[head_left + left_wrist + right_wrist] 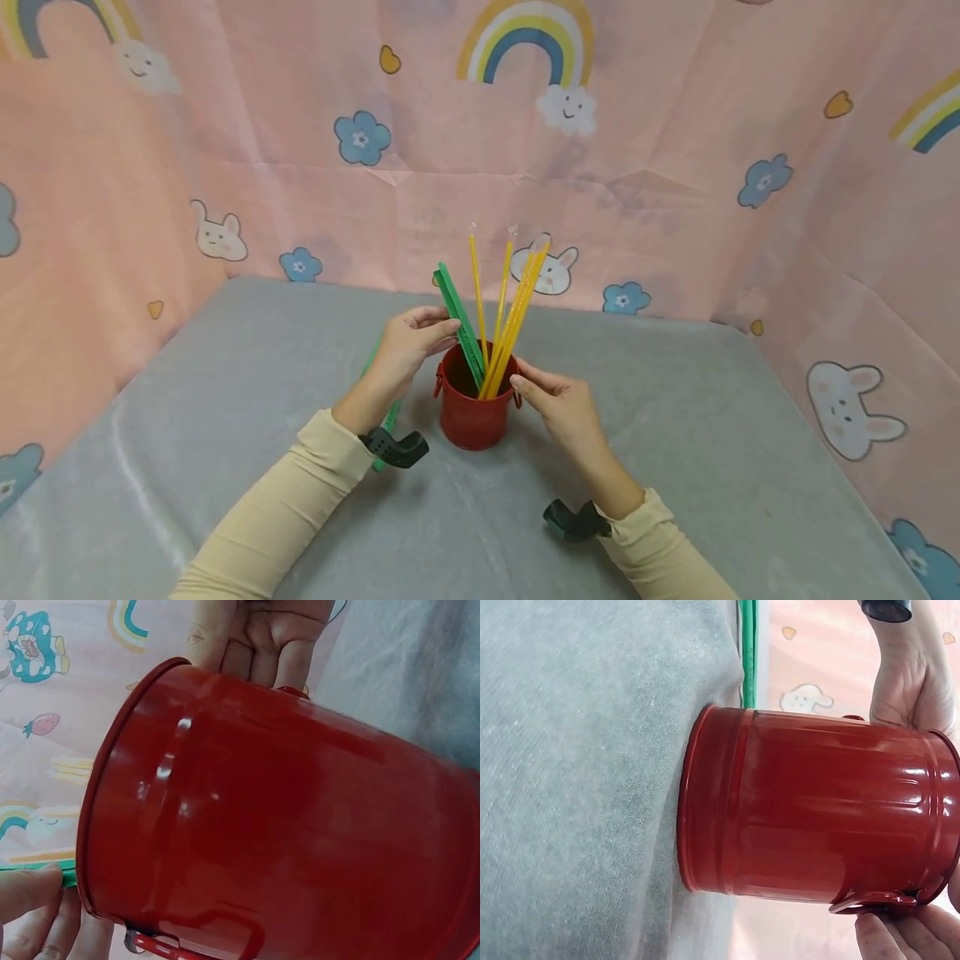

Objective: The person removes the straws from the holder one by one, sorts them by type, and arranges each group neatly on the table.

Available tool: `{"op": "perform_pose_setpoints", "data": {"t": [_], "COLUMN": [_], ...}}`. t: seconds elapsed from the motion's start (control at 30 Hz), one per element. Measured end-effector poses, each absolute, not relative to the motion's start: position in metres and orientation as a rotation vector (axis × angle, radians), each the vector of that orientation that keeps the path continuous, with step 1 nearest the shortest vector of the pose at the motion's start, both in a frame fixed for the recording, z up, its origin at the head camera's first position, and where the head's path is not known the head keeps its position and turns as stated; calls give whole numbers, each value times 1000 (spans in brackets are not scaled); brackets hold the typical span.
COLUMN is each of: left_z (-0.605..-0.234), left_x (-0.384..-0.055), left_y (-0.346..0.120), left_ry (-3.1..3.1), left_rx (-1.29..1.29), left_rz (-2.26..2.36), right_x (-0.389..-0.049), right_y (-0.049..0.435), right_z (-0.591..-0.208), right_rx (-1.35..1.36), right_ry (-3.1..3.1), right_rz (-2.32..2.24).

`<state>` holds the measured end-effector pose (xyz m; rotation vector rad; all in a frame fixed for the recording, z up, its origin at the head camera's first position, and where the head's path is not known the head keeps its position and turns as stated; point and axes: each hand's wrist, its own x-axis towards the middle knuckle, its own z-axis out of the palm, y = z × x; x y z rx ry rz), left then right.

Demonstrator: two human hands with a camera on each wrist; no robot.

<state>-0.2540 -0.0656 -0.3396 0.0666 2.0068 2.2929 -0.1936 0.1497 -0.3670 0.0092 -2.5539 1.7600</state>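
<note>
A small red metal bucket [474, 421] with side handles stands upright in the head view. Several thin yellow sticks in clear wrappers [517, 321] lean out of it, like wrapped straws. My left hand [408, 342] pinches a flat green stick [460, 321] between thumb and fingers, its lower end inside the bucket. At the bucket's right rim, beside the handle [877, 901], my right hand [558, 404] holds it with thumb in front and fingers behind. The bucket's bottom inside is hidden.
Another green stick [390, 417] lies on the grey cloth-covered table [465, 533], partly under my left wrist. Pink patterned cloth [285, 200] hangs behind the table and at both sides. Each wrist carries a black camera mount [397, 450].
</note>
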Motion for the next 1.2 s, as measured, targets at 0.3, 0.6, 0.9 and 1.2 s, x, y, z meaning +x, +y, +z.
{"op": "perform_pose_setpoints", "data": {"t": [0.3, 0.6, 0.9, 1.2], "left_z": [-339, -338, -331, -325], "left_x": [-252, -250, -248, -244], "left_y": [-67, -69, -70, -74], "left_ry": [2033, 2025, 2048, 2049], "left_rx": [46, 61, 83, 69], "left_rz": [2372, 2486, 2552, 2637], "right_x": [-194, -193, -192, -194], "right_y": [150, 150, 149, 149], "right_z": [-368, -368, -367, -368], "right_rx": [18, 31, 36, 29], "right_ry": [-2537, -2531, -2521, -2543], "right_rz": [1783, 1777, 1785, 1770]}}
